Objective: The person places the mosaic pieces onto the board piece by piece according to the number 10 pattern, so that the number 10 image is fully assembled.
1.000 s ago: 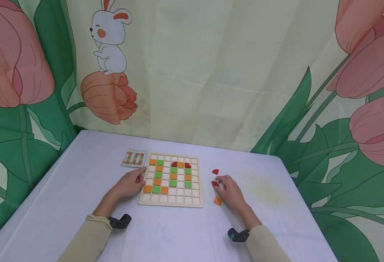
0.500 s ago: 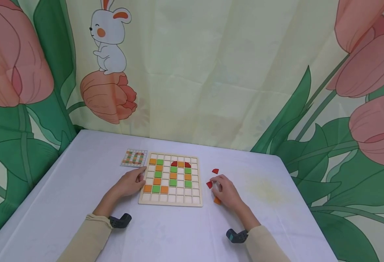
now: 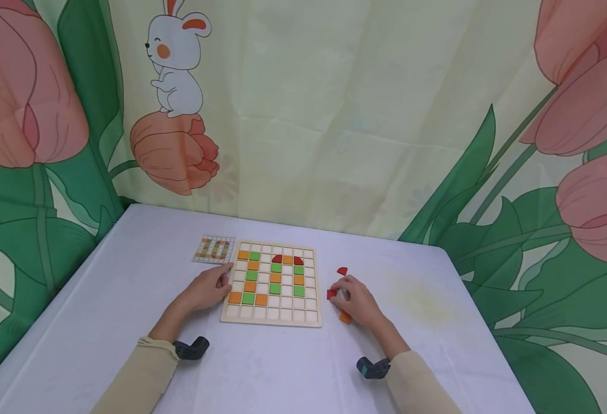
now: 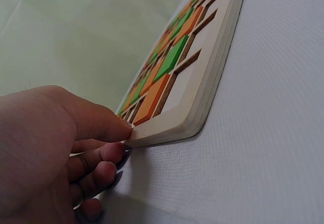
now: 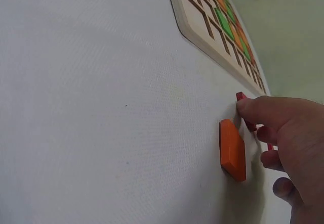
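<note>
A wooden grid board [image 3: 271,324] lies on the table, with green and orange squares and two red quarter-round tiles in its cells. My left hand [image 3: 206,290] is at its left side; in the left wrist view the thumb rests on the rim near a corner, with loosely bent fingers beside the edge. To the right of the board, my right hand [image 3: 359,302] pinches a red quarter-round tile [image 3: 331,294] between thumb and fingers, low over the cloth. An orange square tile [image 5: 233,150] lies under this hand, and another red tile [image 3: 342,270] sits beyond it.
A small pattern card [image 3: 214,249] lies beyond the left hand, next to the board's far left corner. White cloth [image 3: 277,368] covers the table. Behind it hangs a curtain [image 3: 324,115] printed with tulips and a rabbit.
My right hand has shifted slightly left, and the nearer red tile has moved left with it and turned. The left hand and the board hold their places.
</note>
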### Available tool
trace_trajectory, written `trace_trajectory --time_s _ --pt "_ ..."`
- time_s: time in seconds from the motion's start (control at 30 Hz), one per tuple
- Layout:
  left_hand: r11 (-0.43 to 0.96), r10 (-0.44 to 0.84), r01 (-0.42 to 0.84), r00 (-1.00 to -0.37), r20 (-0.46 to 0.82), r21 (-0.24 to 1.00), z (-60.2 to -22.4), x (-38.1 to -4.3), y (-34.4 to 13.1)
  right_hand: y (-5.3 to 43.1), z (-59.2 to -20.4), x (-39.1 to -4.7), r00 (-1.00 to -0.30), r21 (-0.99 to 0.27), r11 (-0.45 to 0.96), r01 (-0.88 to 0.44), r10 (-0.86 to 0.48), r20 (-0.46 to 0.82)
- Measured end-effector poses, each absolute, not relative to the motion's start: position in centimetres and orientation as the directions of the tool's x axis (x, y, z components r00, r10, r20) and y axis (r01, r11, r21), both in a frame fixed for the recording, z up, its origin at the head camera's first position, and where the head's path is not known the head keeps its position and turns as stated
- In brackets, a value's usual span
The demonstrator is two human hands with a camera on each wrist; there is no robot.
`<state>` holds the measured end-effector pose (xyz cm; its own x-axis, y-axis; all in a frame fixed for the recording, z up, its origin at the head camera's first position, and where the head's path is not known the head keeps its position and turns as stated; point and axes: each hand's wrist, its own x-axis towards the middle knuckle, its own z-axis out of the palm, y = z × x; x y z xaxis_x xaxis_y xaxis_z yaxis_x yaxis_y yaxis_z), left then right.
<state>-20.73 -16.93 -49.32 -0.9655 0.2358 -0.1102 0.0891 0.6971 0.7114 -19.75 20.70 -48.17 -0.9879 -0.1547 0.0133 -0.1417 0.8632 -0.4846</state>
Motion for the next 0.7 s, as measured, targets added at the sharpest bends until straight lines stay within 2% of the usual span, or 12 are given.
trace_trajectory --time_s 0.27,0.5,0.7 --pt "0.700 0.234 0.086 -0.966 -0.113 0.709 -49.2 -20.7 -16.9 20.3 -48.0 -19.7 -0.978 -0.493 0.851 -0.183 -0.209 0.003" --pt "0.704 0.237 0.093 -0.965 -0.111 0.704 -49.0 -20.7 -16.8 19.8 -48.1 -19.5 -0.971 -0.453 0.862 -0.228 -0.233 0.046" --pt "0.705 0.240 0.097 -0.965 -0.108 0.702 -49.0 -20.6 -16.8 19.0 -48.3 -19.5 -0.958 -0.486 0.828 -0.279 -0.271 0.089"
